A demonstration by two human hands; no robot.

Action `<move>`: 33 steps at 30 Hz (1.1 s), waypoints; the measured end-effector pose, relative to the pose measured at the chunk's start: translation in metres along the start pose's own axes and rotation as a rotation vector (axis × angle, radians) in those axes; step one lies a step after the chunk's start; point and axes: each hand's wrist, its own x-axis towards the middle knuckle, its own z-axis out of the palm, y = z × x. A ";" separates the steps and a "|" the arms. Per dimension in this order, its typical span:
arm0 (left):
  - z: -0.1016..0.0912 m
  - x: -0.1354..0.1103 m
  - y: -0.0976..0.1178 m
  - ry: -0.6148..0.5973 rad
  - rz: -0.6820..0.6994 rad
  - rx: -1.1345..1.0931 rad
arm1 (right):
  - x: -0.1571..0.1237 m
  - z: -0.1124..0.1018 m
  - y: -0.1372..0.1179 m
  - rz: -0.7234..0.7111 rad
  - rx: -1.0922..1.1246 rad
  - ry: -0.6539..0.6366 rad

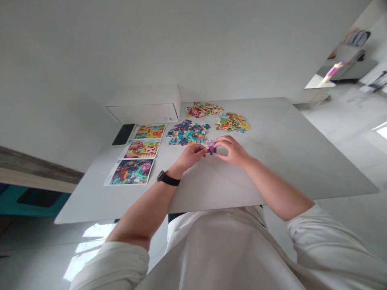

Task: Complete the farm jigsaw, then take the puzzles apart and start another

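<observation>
Just above the table, my left hand [192,156] pinches the left edge of a purple jigsaw puzzle piece [211,148] between thumb and fingers. From the other side, my right hand [233,150] has its fingertips on the top right of the same piece and its thumb at the lower right. Whether this is one piece or two joined ones is too small to tell. Right behind the hands lies a heap of blue and teal puzzle pieces [188,133].
Two more heaps, reddish puzzle pieces [204,109] and yellow-green puzzle pieces [232,123], lie farther back. On the left are a sheet with three pictures [142,148], a black phone [123,134] and a white box [143,112] against the wall. The table's front edge [217,210] meets my body.
</observation>
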 end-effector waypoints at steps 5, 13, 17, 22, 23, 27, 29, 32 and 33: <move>0.003 -0.001 0.000 -0.035 0.025 0.028 | 0.001 -0.003 0.000 -0.015 -0.043 -0.042; 0.000 0.004 -0.014 0.012 0.112 0.253 | -0.003 -0.023 0.020 0.055 -0.027 -0.160; -0.008 0.007 -0.020 0.116 0.257 0.491 | -0.009 -0.031 0.035 0.119 -0.039 -0.253; -0.027 0.028 -0.027 0.335 0.291 0.896 | -0.011 -0.030 0.045 0.140 -0.070 -0.321; -0.031 0.035 -0.029 0.315 0.271 0.950 | -0.011 -0.029 0.046 0.130 -0.067 -0.333; -0.047 0.064 -0.039 0.145 0.261 1.101 | -0.010 -0.026 0.046 0.096 -0.042 -0.347; -0.053 0.076 -0.043 0.079 0.252 1.134 | -0.011 -0.025 0.045 0.092 -0.036 -0.339; -0.059 0.090 -0.048 0.037 0.229 1.146 | -0.011 -0.025 0.044 0.091 -0.025 -0.326; -0.060 0.093 -0.049 0.032 0.232 1.144 | -0.011 -0.024 0.044 0.092 -0.023 -0.324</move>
